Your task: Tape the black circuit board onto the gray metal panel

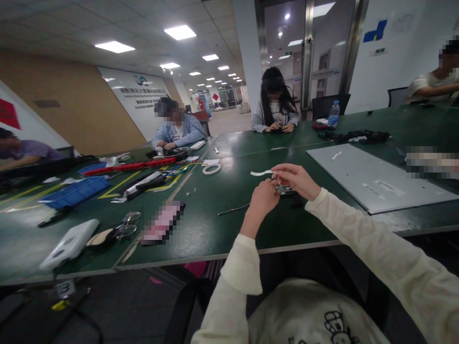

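My left hand is closed on the edge of a small green circuit board just above the table. The fingers of my right hand are pinched together over the board, close to my left fingertips. From that pinch a short, thin white strip sticks out to the left, slightly curved. It looks like tape, but its material is not certain. My fingers hide part of the board. A thin dark cable lies on the table to the left and runs in behind my left hand.
The green table carries a white tape roll, a pink phone, glasses, a white device and a blue tray at left. A grey panel lies right, near a bottle. Several people sit around.
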The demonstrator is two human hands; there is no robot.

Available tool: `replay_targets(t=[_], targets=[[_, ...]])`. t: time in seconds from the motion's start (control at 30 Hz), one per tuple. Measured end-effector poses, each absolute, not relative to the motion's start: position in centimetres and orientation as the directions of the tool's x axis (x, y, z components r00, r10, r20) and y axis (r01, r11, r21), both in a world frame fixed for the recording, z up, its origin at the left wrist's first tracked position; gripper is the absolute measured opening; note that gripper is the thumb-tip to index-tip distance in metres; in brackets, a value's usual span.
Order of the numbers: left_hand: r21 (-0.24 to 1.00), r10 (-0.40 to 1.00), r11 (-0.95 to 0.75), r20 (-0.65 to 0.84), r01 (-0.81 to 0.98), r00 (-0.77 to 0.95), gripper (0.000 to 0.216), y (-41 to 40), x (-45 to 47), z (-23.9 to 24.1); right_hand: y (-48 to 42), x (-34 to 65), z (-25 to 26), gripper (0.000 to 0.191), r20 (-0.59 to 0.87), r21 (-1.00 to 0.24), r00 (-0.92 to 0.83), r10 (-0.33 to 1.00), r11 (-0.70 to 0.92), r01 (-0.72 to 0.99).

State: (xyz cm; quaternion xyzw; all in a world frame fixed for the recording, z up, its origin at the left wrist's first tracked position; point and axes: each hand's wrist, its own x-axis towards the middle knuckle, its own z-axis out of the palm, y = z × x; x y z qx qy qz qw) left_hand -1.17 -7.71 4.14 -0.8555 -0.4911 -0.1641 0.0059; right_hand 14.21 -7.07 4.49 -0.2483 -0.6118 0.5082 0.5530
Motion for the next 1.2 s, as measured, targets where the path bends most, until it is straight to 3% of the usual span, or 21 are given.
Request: replay_targets(t=[0.1, 0.23, 0.3, 0.43, 0.53, 0.63, 1.03, 1.2], targets=[[0.161, 0.847, -0.519, 0.230, 0.839, 0.480, 0.019, -4.7, -0.6, 4.0, -7.3, 12.4, 3.7, 0.028, 0.474, -0.879, -0.356, 0.806, 0.456, -0.138], [0.218, 0.833, -0.550, 0.204, 0.806, 0.514, 0.025, -2.7, -1.2, 2.8, -6.4, 12.0, 1.0, 0.027, 0.478, -0.810, -0.341, 0.809, 0.557, 0.186], [0.221, 0.842, -0.538, 0.187, 0.813, 0.507, 0.026, -2.3, -1.5, 1.9, -6.5, 12.0, 0.1, 0.031, 0.484, -0.692, -0.399, 0.779, 0.619, 0.370], [0.264, 0.848, -0.516, 0.294, 0.815, 0.442, 0.026, -1.4, -1.8, 0.4, -7.9, 11.6, 0.1, 0.039, 0.505, -0.341, -0.474, 0.722, 0.671, 0.659], [0.312, 0.874, -0.473, 0.286, 0.824, 0.393, 0.028, -0.5, -1.8, -0.3, -8.7, 11.2, 0.9, 0.041, 0.447, -0.142, -0.541, 0.712, 0.654, 0.743], [0.314, 0.873, -0.477, 0.276, 0.821, 0.402, 0.028, -0.1, -1.9, -1.0, -8.9, 11.1, 1.3, 0.042, 0.373, -0.024, -0.598, 0.709, 0.652, 0.758], [0.228, 0.851, -0.511, 0.267, 0.829, 0.452, 0.028, 0.6, -2.2, -2.5, -9.5, 11.0, 1.4, 0.054, 0.225, 0.085, -0.644, 0.732, 0.643, 0.761], [0.223, 0.849, -0.512, 0.279, 0.829, 0.449, 0.026, 0.2, -2.1, -2.4, -8.4, 13.4, 2.3, 0.058, 0.347, -0.064, -0.532, 0.772, 0.586, 0.808]])
